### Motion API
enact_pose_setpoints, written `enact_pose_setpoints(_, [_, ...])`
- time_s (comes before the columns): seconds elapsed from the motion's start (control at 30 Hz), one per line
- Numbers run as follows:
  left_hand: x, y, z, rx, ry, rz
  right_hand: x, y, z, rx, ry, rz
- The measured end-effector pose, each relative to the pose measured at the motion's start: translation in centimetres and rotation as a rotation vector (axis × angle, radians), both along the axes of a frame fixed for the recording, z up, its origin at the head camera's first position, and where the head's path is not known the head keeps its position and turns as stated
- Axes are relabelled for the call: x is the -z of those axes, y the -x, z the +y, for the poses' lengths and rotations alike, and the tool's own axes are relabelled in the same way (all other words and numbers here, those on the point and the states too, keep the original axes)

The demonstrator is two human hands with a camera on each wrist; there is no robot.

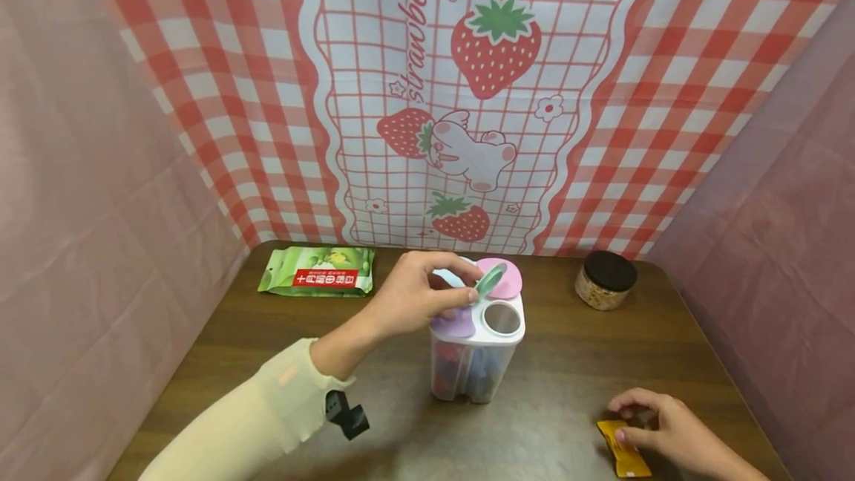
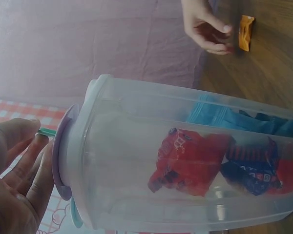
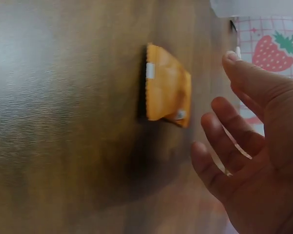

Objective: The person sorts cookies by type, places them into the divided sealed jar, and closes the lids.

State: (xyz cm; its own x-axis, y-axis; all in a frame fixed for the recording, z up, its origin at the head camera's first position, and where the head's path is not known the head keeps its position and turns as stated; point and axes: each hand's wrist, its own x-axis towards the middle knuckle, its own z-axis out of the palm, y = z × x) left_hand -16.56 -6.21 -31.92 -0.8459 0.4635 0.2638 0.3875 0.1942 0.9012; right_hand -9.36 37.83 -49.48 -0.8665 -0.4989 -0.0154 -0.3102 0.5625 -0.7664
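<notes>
A clear storage container [image 1: 473,370] with a white top stands mid-table, its compartments capped by coloured lids. My left hand [image 1: 417,288] pinches the raised green lid [image 1: 493,280] between thumb and fingers, above the purple lid [image 1: 454,324]. Under the green lid, one round opening [image 1: 501,318] is uncovered. Red packets [image 2: 185,163] and blue packets [image 2: 234,119] show through the container's wall. At the right front, my right hand [image 1: 675,433] hovers with spread, loosely bent fingers over an orange packet [image 3: 168,85]. In the right wrist view a gap separates the fingers from that packet.
A green pack of wipes [image 1: 320,272] lies at the back left. A black-lidded jar [image 1: 604,280] stands at the back right. Behind the wooden table [image 1: 548,392] hangs a strawberry-print cloth [image 1: 467,95], with pink cloth on both sides.
</notes>
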Motion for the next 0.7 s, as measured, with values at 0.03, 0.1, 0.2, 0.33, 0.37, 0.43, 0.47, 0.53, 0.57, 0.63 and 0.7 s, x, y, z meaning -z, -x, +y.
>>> enact_pose_setpoints(0.03, [0.0,0.0,0.0,0.0,0.0,0.0,0.3,-0.1,0.2,-0.009,0.014,-0.03])
enact_pose_setpoints(0.1, [0.1,0.0,0.0,0.0,-0.001,-0.001,0.8,-0.3,0.4,-0.015,0.024,-0.085])
enact_pose_setpoints(0.2, [0.1,0.0,0.0,0.003,-0.005,-0.003,1.2,-0.5,0.6,-0.01,0.017,-0.146])
enact_pose_setpoints(0.33, [0.2,-0.1,-0.1,0.008,-0.014,-0.008,1.4,-0.6,0.7,-0.003,-0.025,-0.145])
enact_pose_setpoints(0.37, [0.2,-0.1,-0.1,0.01,-0.015,-0.01,1.4,-0.6,0.7,0.003,-0.029,-0.137])
enact_pose_setpoints(0.43, [0.2,-0.1,-0.1,0.012,-0.016,-0.01,1.3,-0.6,0.7,0.018,-0.039,-0.133])
enact_pose_setpoints(0.47, [0.1,-0.1,-0.1,0.013,-0.016,-0.011,1.3,-0.6,0.7,0.026,-0.049,-0.127])
enact_pose_setpoints(0.53, [0.1,-0.1,-0.1,0.014,-0.012,-0.01,1.3,-0.6,0.7,0.035,-0.06,-0.121])
enact_pose_setpoints(0.57, [0.1,0.0,-0.1,0.013,-0.01,-0.01,1.3,-0.6,0.7,0.035,-0.06,-0.125])
enact_pose_setpoints(0.63, [0.1,0.1,-0.1,0.01,-0.004,-0.007,1.4,-0.5,0.8,0.032,-0.078,-0.113])
enact_pose_setpoints(0.7, [0.1,0.1,-0.2,0.009,-0.001,-0.006,1.5,-0.4,0.8,0.03,-0.086,-0.103])
